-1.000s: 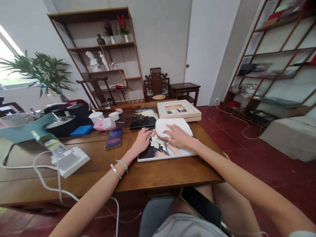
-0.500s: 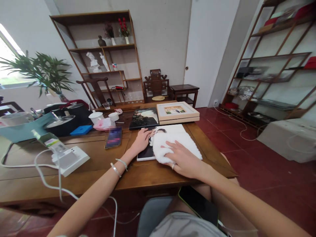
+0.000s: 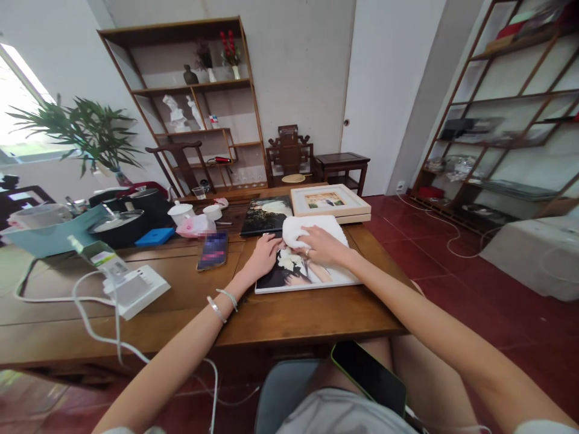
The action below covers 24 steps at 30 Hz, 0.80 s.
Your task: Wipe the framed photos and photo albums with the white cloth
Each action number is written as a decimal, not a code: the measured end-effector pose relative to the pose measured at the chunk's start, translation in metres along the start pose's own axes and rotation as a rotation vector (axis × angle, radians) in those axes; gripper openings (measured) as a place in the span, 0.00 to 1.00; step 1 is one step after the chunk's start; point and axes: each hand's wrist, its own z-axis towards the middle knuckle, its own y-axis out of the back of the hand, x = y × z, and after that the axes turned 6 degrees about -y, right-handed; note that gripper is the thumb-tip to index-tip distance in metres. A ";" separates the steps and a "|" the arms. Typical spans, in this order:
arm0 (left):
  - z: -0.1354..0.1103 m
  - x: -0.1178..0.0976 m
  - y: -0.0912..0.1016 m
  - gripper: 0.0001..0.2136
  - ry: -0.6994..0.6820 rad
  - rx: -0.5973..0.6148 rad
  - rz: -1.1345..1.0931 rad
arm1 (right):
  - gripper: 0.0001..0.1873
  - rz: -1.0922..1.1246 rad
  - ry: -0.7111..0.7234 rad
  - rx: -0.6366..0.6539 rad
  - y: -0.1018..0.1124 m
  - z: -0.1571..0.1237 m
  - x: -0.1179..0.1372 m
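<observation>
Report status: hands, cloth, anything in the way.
Right hand on white cloth, cloth on photo panel. Left hand at panel's left side. Framed picture close beyond cloth.

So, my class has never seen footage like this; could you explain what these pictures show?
There's no machine: a person works bare-handed, seen by one camera worn on their head, looking forward and down. The left hand rests at the left edge of a white-edged rectangular photo panel. The right hand covers part of a fluffy white cloth on that panel. Beneath is a brown wooden table. Just beyond are a dark rectangular photo panel and a pale rectangular framed picture; a flat blue rectangular item sits further left.
</observation>
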 end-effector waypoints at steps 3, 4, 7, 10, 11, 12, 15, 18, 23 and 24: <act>0.000 0.000 -0.001 0.16 0.004 0.005 -0.003 | 0.17 -0.017 -0.023 -0.006 -0.003 -0.006 0.009; 0.000 0.000 -0.001 0.16 0.007 0.004 -0.004 | 0.17 -0.022 -0.023 0.000 -0.003 -0.010 0.013; 0.000 -0.001 -0.001 0.16 0.018 0.000 -0.008 | 0.16 -0.029 -0.016 0.022 0.000 -0.028 0.031; 0.000 -0.003 -0.001 0.16 0.027 -0.004 -0.016 | 0.16 -0.014 -0.006 0.044 0.005 -0.053 0.055; 0.000 -0.003 -0.001 0.16 0.030 -0.005 -0.018 | 0.16 -0.008 -0.002 0.054 0.007 -0.062 0.063; 0.000 -0.004 0.000 0.16 0.034 -0.005 -0.021 | 0.15 -0.003 0.004 0.064 0.008 -0.071 0.070; 0.000 -0.005 0.001 0.16 0.044 0.002 -0.027 | 0.14 0.003 0.026 0.087 0.013 -0.088 0.088; 0.000 -0.008 0.001 0.16 0.055 0.013 -0.024 | 0.14 0.019 0.027 0.100 0.019 -0.088 0.091; -0.001 -0.013 0.000 0.16 0.075 0.026 -0.001 | 0.18 -0.025 -0.061 0.067 0.025 -0.060 0.066; -0.002 -0.013 0.000 0.16 0.075 0.026 0.003 | 0.18 -0.042 -0.077 0.061 0.024 -0.053 0.058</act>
